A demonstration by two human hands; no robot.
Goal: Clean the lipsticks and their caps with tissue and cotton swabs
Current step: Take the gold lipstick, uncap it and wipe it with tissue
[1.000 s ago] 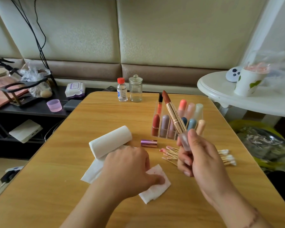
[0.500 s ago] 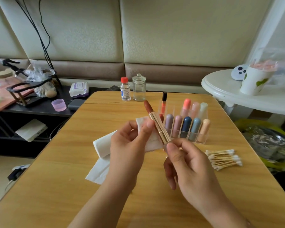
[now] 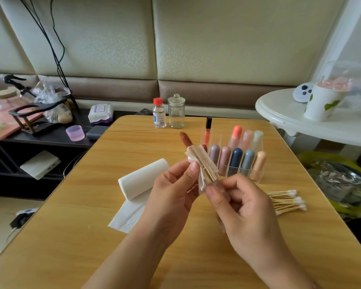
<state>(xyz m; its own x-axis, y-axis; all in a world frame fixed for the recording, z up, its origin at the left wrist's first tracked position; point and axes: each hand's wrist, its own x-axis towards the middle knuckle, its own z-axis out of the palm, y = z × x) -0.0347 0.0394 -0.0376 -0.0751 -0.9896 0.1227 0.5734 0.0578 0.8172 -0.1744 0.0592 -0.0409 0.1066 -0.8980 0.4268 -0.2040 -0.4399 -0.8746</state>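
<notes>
Brown lipstick (image 3: 184,138) pokes up out of the gold tube I'm holding above the counter (image 3: 92,226), tilted away from me and to the left. My right hand (image 3: 244,209) grasps the clear base of the tube between thumb and curled fingers. My left hand (image 3: 171,190) pinches a piece of tissue (image 3: 202,163) around the gold barrel, thumb and forefinger pressing the paper against it. Below my left hand a tissue roll (image 3: 142,178) lies on its side with a loose sheet trailing toward me. Just right of my right hand lies a pile of cotton swabs (image 3: 286,202), white tips pointing right. Behind the lipstick stands a clear organizer (image 3: 256,178) holding pastel capped tubes upright in two rows. At the far edge stand a red-capped bottle (image 3: 159,113) and a glass jar (image 3: 176,111), side by side.
</notes>
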